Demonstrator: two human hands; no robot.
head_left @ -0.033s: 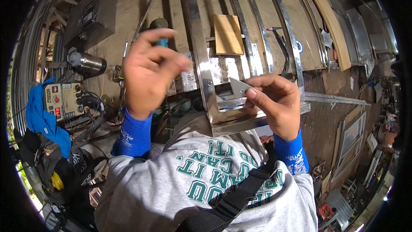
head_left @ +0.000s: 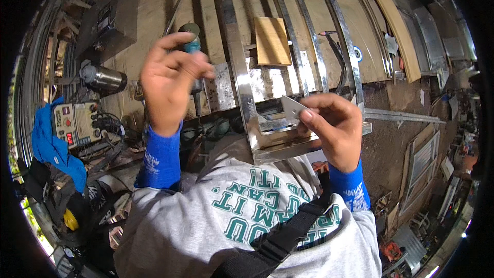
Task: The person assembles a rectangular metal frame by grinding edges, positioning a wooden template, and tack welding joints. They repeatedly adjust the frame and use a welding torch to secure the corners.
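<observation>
Pinching triangular plate (head_left: 293, 108) between right fingers (head_left: 316, 121)

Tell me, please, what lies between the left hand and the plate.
In the head view, a metal bar crosses the stretch between the left hand and the plate that the right hand holds.

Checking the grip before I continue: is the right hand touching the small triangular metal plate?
Touching. The head view shows the right hand pinching the triangular metal plate at its right side, thumb overlapping its near face.
</observation>
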